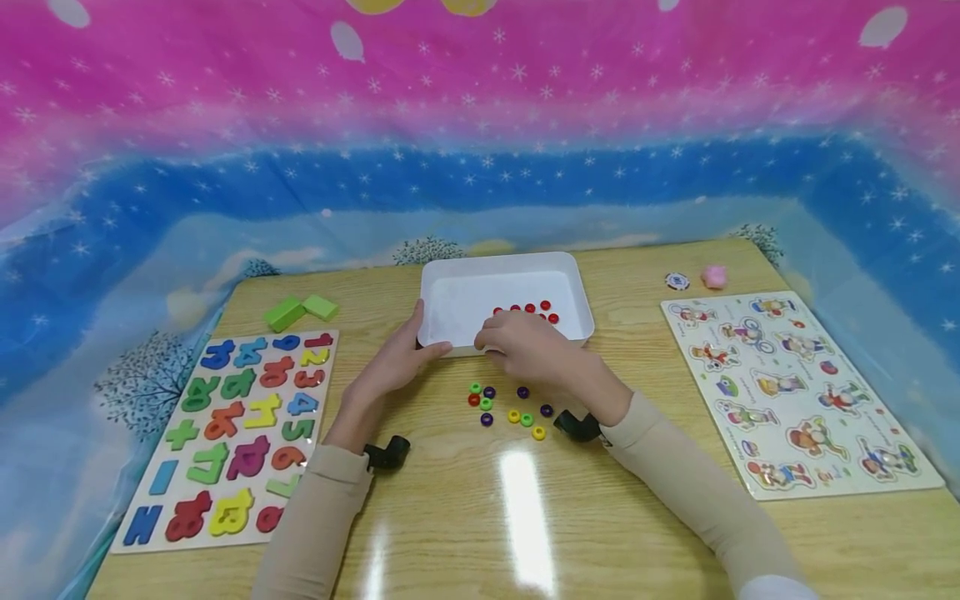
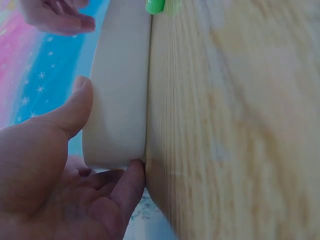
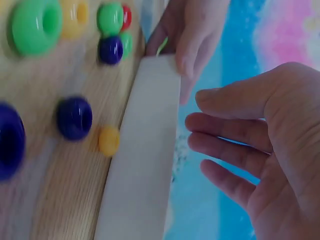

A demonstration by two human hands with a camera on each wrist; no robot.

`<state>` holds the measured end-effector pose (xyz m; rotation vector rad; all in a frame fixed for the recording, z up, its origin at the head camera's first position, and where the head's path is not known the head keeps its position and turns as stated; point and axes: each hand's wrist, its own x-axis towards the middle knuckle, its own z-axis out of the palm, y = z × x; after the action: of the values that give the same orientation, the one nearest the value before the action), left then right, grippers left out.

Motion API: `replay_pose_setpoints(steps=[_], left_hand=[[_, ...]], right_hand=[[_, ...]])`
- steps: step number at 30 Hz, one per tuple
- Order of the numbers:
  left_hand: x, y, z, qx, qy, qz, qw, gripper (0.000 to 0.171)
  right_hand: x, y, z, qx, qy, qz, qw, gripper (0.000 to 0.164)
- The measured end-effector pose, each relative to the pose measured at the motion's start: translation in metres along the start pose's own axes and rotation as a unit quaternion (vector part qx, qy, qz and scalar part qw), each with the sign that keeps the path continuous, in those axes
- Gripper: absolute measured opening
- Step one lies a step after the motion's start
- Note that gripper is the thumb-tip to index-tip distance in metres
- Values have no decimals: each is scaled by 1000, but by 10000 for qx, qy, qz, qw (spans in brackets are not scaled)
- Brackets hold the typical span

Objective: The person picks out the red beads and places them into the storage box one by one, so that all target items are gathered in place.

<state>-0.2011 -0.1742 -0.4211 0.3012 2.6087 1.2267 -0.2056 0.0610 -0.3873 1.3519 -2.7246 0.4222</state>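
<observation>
A white plastic tray (image 1: 495, 268) stands at the table's back middle, with several red beads (image 1: 545, 305) inside, some partly hidden by my right hand. My left hand (image 1: 396, 357) holds the tray's near left corner; in the left wrist view its thumb lies against the long wall and its fingers round the end. Above the tray's near side hovers my right hand (image 1: 525, 340), fingers loosely bent, with nothing visible between thumb and fingertips (image 3: 200, 122). On the table before the tray lie several purple beads (image 1: 522, 392), green beads (image 1: 486, 404), yellow beads (image 1: 538, 433) and one red bead (image 1: 473, 400).
On the left lies a number puzzle board (image 1: 167, 467), with two green blocks (image 1: 285, 314) behind it. A picture puzzle board (image 1: 705, 400) lies on the right. Behind that board are a poker chip (image 1: 677, 281) and a small pink figure (image 1: 715, 277). A patterned cloth (image 1: 480, 183) encloses the table.
</observation>
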Motion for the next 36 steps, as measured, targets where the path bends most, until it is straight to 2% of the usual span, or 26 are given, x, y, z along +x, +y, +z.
replay_pose_setpoints(steps=[5, 8, 12, 16, 24, 36], left_hand=[[1, -2, 0, 35, 29, 100, 9999, 88], [2, -2, 0, 54, 40, 187, 9998, 89], [2, -1, -1, 57, 63, 267, 9996, 90], [0, 0, 0, 83, 73, 198, 9997, 90], [-1, 1, 0, 94, 67, 170, 9998, 89], [0, -1, 0, 131, 100, 74, 9998, 90]], right_hand=[[-5, -19, 5, -74, -180, -642, 9977, 14], [-5, -29, 12, -138, -438, -855, 9953, 11], [-4, -36, 21, -284, -543, -1021, 9929, 12], [-5, -39, 27, -510, -575, -1031, 9917, 14], [-6, -43, 31, -629, -668, -837, 9923, 13], [-6, -44, 35, -874, -623, -868, 9904, 12]])
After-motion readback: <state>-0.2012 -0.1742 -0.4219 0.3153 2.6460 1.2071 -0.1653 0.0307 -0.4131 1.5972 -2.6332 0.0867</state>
